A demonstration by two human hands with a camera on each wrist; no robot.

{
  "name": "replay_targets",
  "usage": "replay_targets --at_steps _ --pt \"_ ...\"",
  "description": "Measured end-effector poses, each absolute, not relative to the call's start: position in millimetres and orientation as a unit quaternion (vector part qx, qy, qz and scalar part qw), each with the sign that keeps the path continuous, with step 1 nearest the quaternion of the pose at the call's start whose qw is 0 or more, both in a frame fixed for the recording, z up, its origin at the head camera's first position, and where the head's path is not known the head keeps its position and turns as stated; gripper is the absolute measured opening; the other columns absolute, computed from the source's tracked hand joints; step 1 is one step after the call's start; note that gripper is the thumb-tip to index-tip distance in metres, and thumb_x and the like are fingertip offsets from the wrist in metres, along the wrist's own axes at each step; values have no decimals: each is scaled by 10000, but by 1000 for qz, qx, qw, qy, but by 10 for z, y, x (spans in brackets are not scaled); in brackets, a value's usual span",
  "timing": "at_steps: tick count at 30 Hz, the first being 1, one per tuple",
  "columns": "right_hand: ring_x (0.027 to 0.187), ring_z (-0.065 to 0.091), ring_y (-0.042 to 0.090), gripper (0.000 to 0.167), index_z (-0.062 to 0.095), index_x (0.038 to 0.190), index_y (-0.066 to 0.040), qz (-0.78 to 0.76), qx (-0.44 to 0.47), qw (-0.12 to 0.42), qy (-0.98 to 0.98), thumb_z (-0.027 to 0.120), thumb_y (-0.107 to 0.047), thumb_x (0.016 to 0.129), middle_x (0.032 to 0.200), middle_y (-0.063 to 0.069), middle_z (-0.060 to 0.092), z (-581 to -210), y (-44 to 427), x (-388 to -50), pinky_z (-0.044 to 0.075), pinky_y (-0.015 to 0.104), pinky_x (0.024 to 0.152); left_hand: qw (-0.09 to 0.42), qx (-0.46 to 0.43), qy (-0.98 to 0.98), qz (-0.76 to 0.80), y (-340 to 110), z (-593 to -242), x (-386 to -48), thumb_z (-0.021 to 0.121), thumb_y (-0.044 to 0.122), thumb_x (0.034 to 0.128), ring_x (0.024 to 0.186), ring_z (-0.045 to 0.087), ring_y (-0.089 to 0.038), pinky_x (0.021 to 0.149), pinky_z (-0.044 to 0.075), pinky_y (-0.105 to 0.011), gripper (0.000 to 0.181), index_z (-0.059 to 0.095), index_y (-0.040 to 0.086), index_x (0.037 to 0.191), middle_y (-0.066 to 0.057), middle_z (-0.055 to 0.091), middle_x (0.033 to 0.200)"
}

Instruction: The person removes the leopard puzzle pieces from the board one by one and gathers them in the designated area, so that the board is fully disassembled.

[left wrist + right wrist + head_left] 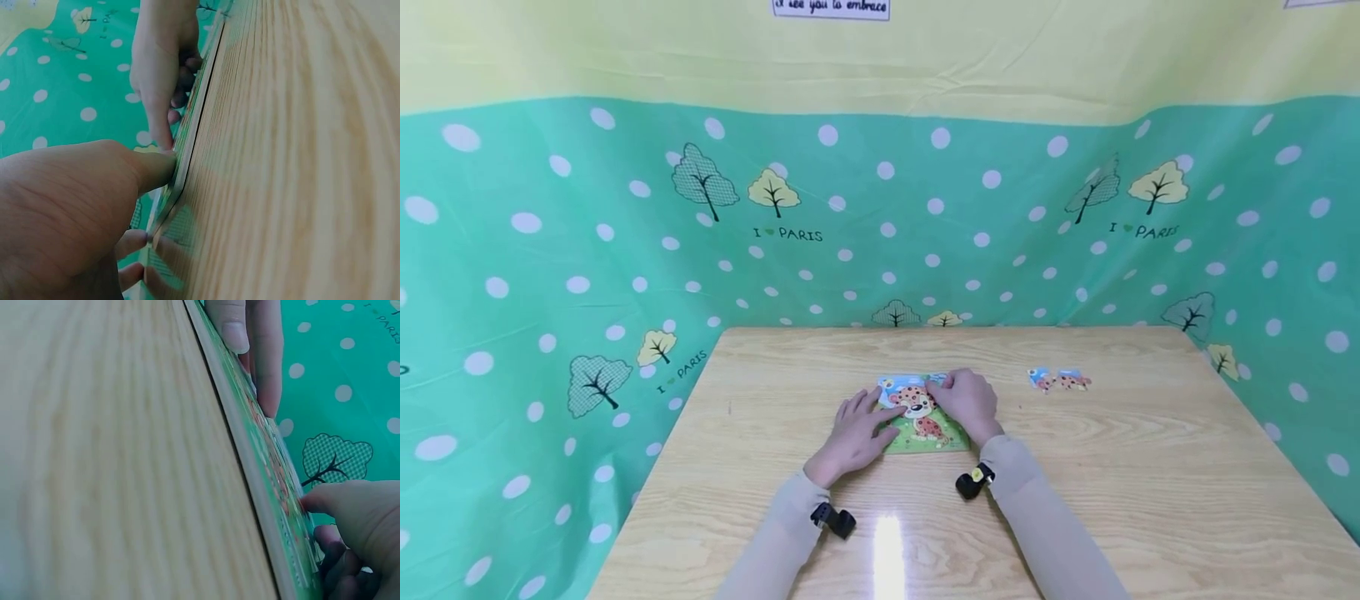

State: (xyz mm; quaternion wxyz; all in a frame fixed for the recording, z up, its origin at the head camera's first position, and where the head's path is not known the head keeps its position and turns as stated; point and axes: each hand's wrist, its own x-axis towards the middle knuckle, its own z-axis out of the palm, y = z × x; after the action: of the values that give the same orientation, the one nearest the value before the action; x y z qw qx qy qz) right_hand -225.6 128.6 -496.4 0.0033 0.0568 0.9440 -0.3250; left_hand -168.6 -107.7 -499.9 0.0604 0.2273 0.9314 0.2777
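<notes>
Steady puzzle board point(919, 444) with left hand point(855, 433), fingers spread, gripping nothing; press evenly with right hand point(970, 403) (fingers curled, hold unclear)

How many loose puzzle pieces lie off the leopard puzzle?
2: the left piece lies to the right of the right hand; the right piece sits just past the left one. Others may be hidden.
</notes>
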Motion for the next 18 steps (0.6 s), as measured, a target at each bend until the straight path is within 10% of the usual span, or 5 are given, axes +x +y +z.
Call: replay_targets --at_steps 9,18 --pt "486 441 136 508 560 562 -192 -338 37 -42 940 778 -475 923 500 -58 488 -5033 1273 -2247 297 281 482 56 227 932 276 -1069 -5010 -1676 524 364 1115 1597 200 -543 1270 113 -767 434 607 247 1524 -235 265 1745" --pt "645 638 192 419 747 1145 -127 -385 30 -54 921 759 -487 932 751 38 729 -5082 1334 -2224 467 308 599 51 234 933 268 -1070 -5032 -1683 518 356 1117 1591 209 -549 1265 123 -773 438 600 233 1530 -245 272 1740"
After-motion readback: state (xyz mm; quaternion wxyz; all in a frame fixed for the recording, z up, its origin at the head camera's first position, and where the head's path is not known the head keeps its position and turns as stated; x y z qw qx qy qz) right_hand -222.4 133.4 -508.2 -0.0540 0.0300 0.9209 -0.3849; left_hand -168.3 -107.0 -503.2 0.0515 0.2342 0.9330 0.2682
